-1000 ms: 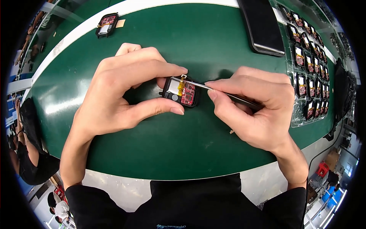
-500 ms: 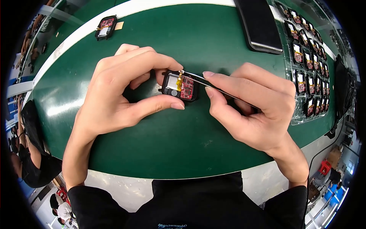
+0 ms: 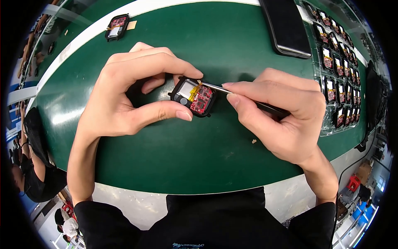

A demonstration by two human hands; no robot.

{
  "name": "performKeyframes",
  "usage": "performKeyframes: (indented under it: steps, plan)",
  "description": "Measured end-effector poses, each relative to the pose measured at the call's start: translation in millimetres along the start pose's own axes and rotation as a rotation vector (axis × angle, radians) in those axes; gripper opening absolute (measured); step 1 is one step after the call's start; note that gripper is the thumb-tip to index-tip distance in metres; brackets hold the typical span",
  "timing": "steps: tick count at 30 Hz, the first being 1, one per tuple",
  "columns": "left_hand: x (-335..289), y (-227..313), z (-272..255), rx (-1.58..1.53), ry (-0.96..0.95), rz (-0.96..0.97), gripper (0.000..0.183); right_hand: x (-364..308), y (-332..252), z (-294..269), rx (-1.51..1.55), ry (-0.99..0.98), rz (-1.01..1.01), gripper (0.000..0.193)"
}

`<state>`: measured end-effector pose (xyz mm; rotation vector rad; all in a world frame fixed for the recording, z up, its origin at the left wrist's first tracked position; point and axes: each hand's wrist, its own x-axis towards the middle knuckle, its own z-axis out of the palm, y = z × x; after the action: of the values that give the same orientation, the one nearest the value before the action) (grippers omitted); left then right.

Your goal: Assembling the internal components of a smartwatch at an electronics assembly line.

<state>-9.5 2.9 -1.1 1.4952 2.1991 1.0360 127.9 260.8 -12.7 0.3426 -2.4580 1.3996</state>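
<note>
Between the thumb and fingers of my left hand point(image 3: 118, 93) is a small black device housing point(image 3: 202, 101), held by its edges a little above the table. Its open face shows a red circuit board, a silvery rectangular part, a round grey part and yellow tape. My right hand point(image 3: 290, 108) pinches dark tweezers point(image 3: 265, 108). Their tips are together, touching a small flex strip point(image 3: 199, 84) at the housing's upper edge, close to my left index finger. Whether the tips grip the strip cannot be made out.
A similar open housing point(image 3: 117, 27) lies at the far left beside a beige slip point(image 3: 132, 25). A black, phone-like slab point(image 3: 287, 31) lies at the back right. Clear plastic trays point(image 3: 328, 131) hold several such housings. A tiny beige scrap point(image 3: 254, 141) sits near my right hand.
The tweezers' tips, apart before, have come together. The housing has turned slightly clockwise in my left hand. A tiny beige scrap now shows on the table below my right hand.
</note>
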Motion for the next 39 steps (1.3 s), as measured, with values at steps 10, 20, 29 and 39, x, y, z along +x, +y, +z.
performKeyframes:
  steps: [10,20,29,39]
  plan:
    - [1.7,-1.0,2.5,0.014,-0.019,0.071,0.069,-0.9,-1.5,-3.0,0.030,-0.062,0.052,0.017]
    - [1.1,-2.2,4.1,-0.008,-0.006,0.058,0.066,2.0,-1.2,-3.8,-0.021,-0.086,0.003,0.018]
    - [5.0,1.5,2.9,0.041,-0.023,0.126,0.058,1.6,-0.4,-1.1,-0.030,-0.077,-0.016,0.019]
    - [3.6,2.2,4.0,0.044,-0.018,0.079,0.056,-2.0,1.2,1.0,0.005,-0.060,-0.001,0.020]
